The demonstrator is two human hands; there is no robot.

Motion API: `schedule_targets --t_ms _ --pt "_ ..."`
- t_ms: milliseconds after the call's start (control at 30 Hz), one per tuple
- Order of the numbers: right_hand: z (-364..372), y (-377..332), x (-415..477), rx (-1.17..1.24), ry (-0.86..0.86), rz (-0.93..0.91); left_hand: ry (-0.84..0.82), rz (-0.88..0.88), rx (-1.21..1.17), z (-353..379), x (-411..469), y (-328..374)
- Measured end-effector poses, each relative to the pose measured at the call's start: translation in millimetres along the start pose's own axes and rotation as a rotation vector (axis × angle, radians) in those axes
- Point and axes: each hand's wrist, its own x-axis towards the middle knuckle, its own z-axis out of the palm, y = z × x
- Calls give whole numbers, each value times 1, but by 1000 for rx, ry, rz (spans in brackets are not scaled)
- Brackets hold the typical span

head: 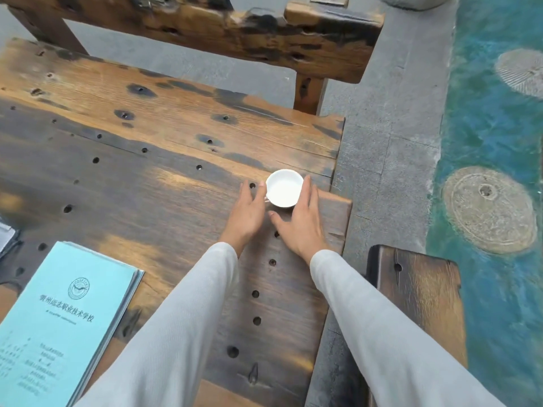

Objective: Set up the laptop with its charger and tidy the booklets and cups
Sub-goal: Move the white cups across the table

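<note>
The small white cup (pixel 284 188) stands near the right-hand end of the wooden table (pixel 147 201), with both hands flanking it. The left hand (pixel 249 212) lies with straight fingers spread at its left side. The right hand (pixel 302 221) runs straight fingers along its right side, thumb splayed out beneath. Neither hand curls round the cup, and whether the fingertips actually touch the porcelain is hard to tell from this angle. The main risk is the edge: a sideways nudge from the left hand could slide the cup off onto the stone paving (pixel 390 142), where it would likely break. The planks are also rough, pitted with holes and stepped at their seams (a dragged cup could catch on one and tip), so lifting looks safer than sliding. A stack of pale blue booklets (pixel 67 318) lies well apart at the near left; no laptop or charger is in view. Beyond the table is a heavy timber bench (pixel 264 33), with another bench (pixel 420 304) at the near right. Past the paving lies a teal surface (pixel 484 127) set with round stone discs.
</note>
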Motion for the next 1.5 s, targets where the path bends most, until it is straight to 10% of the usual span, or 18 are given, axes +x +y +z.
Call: schedule_targets --t_ms 667,1500 --pt "-4 -20 -40 264 18 50 -70 -33 -304 -11 -58 -3" --pt "95 -16 -405 96 -177 -105 12 -113 -517 -78 -418 -215"
